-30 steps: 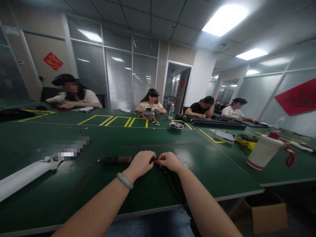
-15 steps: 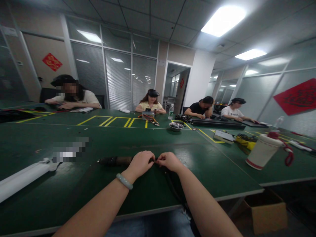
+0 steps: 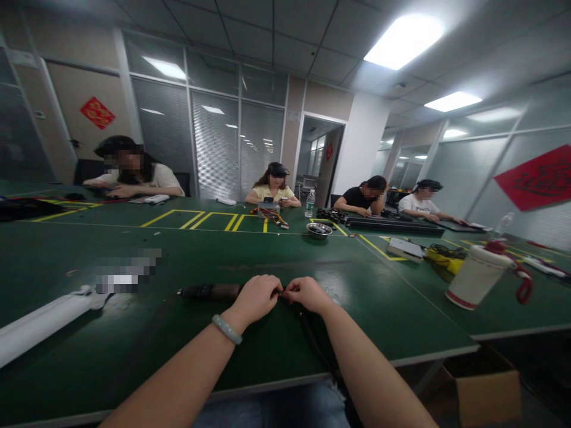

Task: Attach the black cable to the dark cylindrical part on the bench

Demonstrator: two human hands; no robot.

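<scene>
A dark, round-bodied electric screwdriver (image 3: 209,292) lies on the green table, its metal tip pointing left. My left hand (image 3: 261,295), with a pale green bangle at the wrist, is closed over the tool's rear part. Just beside it, my right hand (image 3: 307,293) pinches at the rear end with thumb and fingertips; what lies between those fingertips is too small to make out. A dark cable (image 3: 314,339) runs from under the right hand toward the table's front edge.
A white arm-like stand (image 3: 44,327) reaches in from the left. Ahead are a metal bowl (image 3: 319,230) and a water bottle (image 3: 309,203). On the right stands a white cup (image 3: 477,276) with a red strap, near a white box (image 3: 405,249). Several people sit across the table.
Both hands keep the same hold at the tool's rear end, with only tiny finger movement. The whole view has shifted slightly.
</scene>
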